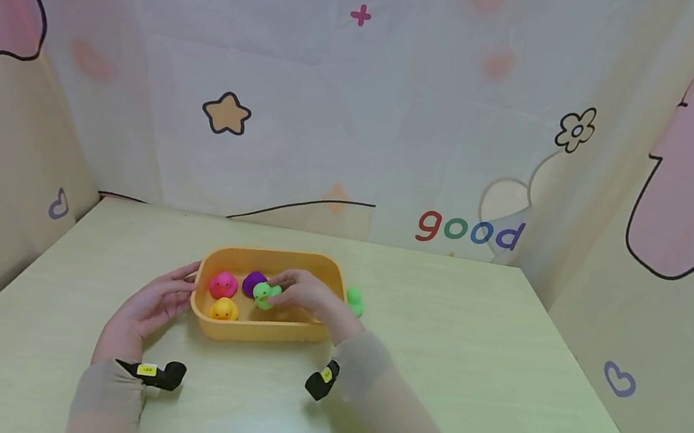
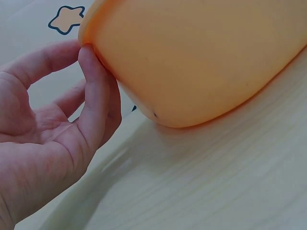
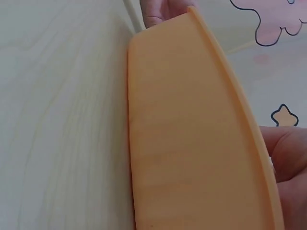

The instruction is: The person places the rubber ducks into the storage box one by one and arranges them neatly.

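Observation:
A yellow-orange plastic bin (image 1: 235, 331) sits on the table with small rubber ducks inside. Among them are a pink duck (image 1: 223, 286), a yellow duck (image 1: 223, 310) and a purple duck (image 1: 252, 283), partly covered by a green duck (image 1: 263, 296). My right hand (image 1: 306, 294) reaches over the bin and pinches that green duck between thumb and fingers. On the bin's left end, fingertips of my left hand (image 1: 157, 303) touch the outside of the rim, loosely bent. The bin's wall (image 3: 192, 124) hides the right fingertips in the right wrist view.
Another green duck (image 1: 354, 303) is on the table just beyond the bin's right end, partly hidden. Pale wood-grain table (image 1: 480, 406) surrounds the bin. Printed cloth walls (image 1: 331, 135) rise at the back and both sides. Each sleeve carries a black wrist camera (image 1: 322, 381).

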Motion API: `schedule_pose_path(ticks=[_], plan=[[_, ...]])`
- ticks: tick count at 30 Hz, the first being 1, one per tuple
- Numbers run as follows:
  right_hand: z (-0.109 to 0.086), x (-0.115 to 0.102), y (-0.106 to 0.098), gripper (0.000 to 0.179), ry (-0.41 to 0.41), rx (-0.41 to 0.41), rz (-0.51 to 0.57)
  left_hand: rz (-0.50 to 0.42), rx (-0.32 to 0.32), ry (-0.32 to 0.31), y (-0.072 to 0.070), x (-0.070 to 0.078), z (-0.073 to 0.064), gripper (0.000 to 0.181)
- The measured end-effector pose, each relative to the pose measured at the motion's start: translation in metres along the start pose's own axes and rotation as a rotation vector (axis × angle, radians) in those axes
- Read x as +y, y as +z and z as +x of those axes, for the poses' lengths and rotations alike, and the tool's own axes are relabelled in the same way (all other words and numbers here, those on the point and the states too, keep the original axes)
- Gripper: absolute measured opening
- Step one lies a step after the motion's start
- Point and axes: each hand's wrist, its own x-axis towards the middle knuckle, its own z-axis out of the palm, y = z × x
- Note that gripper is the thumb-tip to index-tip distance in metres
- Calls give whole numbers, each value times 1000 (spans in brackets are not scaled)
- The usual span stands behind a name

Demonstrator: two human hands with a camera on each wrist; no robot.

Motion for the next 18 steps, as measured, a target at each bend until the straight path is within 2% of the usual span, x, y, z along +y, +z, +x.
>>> schedule_pose_path(ticks=[7,18], plan=[[4,2,11,32,21,33,-126,-9,-16,11,0,1,0,35],[4,5,19,28,-5,13,-145,-13,-34,14,0,0,0,38]])
